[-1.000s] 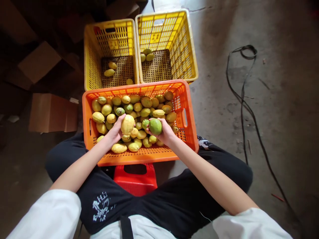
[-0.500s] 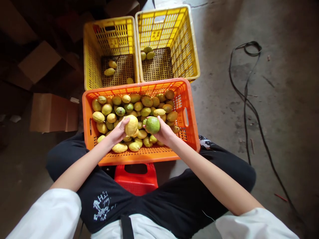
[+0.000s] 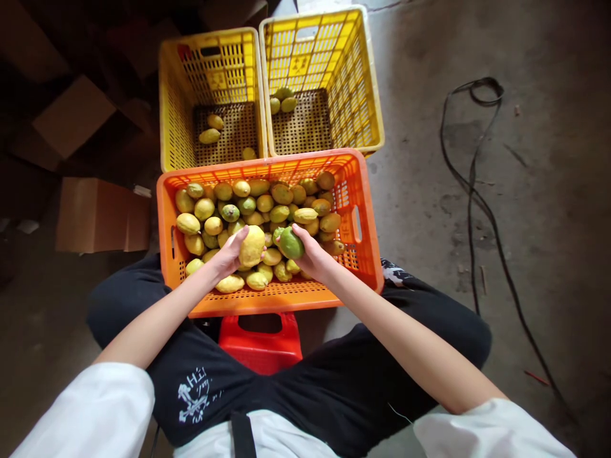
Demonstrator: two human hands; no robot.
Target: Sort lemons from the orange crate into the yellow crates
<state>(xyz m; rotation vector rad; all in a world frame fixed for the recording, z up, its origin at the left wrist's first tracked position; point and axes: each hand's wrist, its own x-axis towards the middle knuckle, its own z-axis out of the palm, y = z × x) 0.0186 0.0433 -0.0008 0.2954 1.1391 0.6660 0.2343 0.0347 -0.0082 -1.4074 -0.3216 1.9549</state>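
Note:
My left hand point(image 3: 230, 256) is closed around a yellow lemon point(image 3: 252, 246), thumb on its upper side. In my right hand point(image 3: 311, 254) is a green lemon point(image 3: 291, 243), gripped with the thumb over its top. Both hands are held close together above an orange crate point(image 3: 286, 305), which holds many yellow and greenish lemons point(image 3: 188, 223). The fingers beneath each held fruit are mostly hidden.
Behind the orange crate stand two yellow crates, the left one point(image 3: 167, 102) with a few yellowish lemons point(image 3: 209, 136), the right one point(image 3: 375, 102) with several greenish ones point(image 3: 288, 104). A red stool point(image 3: 260, 350), a cardboard box point(image 3: 102, 216) and a black cable point(image 3: 496, 232) are nearby.
The green lemon has turned in my right hand, the thumb now lying over its top. The yellow lemon has also turned slightly in my left hand.

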